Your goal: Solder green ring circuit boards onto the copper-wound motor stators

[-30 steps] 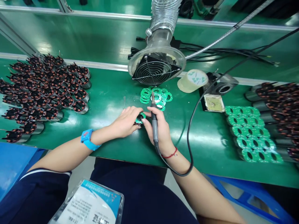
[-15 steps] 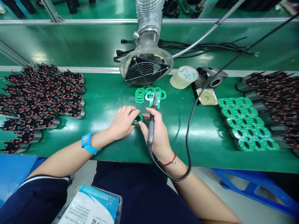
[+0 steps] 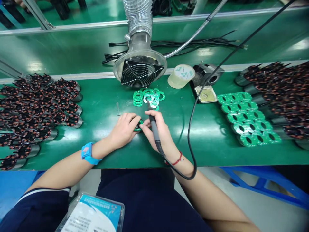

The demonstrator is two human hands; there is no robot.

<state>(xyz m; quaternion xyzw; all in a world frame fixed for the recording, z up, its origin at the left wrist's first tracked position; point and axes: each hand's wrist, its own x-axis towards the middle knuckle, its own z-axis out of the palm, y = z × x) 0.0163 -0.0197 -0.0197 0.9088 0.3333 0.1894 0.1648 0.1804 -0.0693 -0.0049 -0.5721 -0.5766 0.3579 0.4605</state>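
My left hand (image 3: 124,130) is closed around a small round part with a green ring-shaped circuit board (image 3: 140,122) on it; the fingers hide most of this part. A soldering iron (image 3: 154,127) lies in my right hand (image 3: 160,133), between thumb and index finger, its tip pointing up and away from me. The thumb and fingertips of that hand also touch the right side of the ring board. Just beyond both hands, several loose green ring boards (image 3: 137,98) lie in a small heap under the iron's tip.
A fume extractor fan (image 3: 140,74) hangs behind the heap. To its right stand a tape roll (image 3: 181,76) and an iron stand with a sponge (image 3: 206,94). Wound stators fill the left (image 3: 43,106) and right (image 3: 285,96) sides, beside green board panels (image 3: 248,117). The iron's cable (image 3: 190,135) loops over my right wrist.
The view has shifted, so the bench items appear further left. In my right hand the iron has tilted, its tip swinging left, and the fingertips have closed in on the ring board.
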